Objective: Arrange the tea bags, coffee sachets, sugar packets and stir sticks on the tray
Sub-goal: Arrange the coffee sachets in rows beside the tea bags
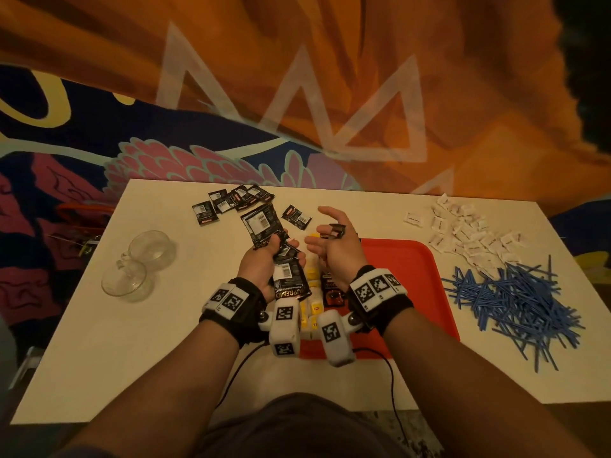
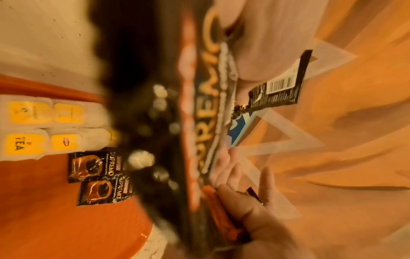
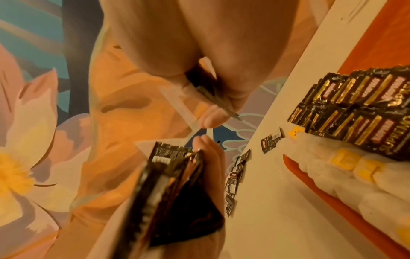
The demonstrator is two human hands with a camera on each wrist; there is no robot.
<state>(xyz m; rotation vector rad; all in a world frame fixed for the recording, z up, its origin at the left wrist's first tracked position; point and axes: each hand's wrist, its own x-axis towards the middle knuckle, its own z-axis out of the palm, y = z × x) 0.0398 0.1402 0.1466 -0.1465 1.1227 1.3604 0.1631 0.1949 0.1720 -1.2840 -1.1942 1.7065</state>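
My left hand (image 1: pixel 264 259) grips a bunch of coffee sachets (image 1: pixel 264 226) above the red tray (image 1: pixel 413 269); my right hand (image 1: pixel 334 246) pinches one sachet (image 1: pixel 337 231). More sachets (image 1: pixel 231 201) lie at eleven o'clock on the surface (image 1: pixel 132 342).

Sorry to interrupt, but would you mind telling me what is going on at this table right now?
A person is sorting drink supplies onto a red plastic tray. Their left hand grips a bunch of black coffee sachets, and their right hand pinches a single black sachet. Yellow-labelled white tea bags and a few coffee sachets already lie on the tray. The small white sugar packets, the blue stir sticks and more loose black sachets lie on the white table.
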